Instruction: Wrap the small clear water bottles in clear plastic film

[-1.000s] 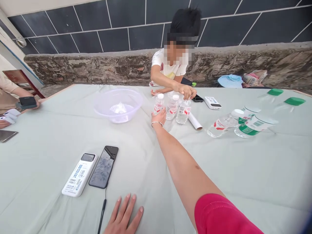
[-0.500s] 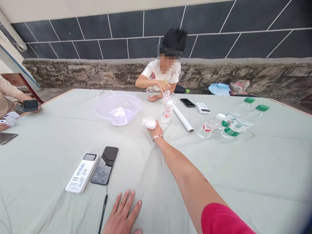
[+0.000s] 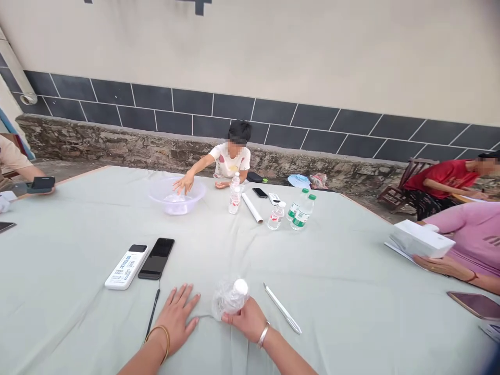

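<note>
My right hand (image 3: 250,320) is wrapped round a clear water bottle (image 3: 240,287) with a white cap, close in front of me. Crumpled clear plastic film (image 3: 222,301) hangs at the bottle's left side; its lower part is hidden by film and fingers. Palm down on the cloth, my left hand (image 3: 176,315) lies with its fingers spread and nothing in it. Beyond that hand are a black phone (image 3: 156,259) with a strap and a white power bank (image 3: 125,266). To the right of my right hand lies a white pen (image 3: 282,308).
Across the table a person (image 3: 230,159) reaches into a translucent purple basin (image 3: 154,195). Nearby stand small water bottles (image 3: 234,200), green-capped bottles (image 3: 300,213) and a white roll (image 3: 252,208). At right, another person's hands hold a white box (image 3: 422,238).
My right hand has drawn the bottle from mid-table back towards me. The person opposite has moved a hand from a bottle to the basin. My view has tilted up and turned right.
</note>
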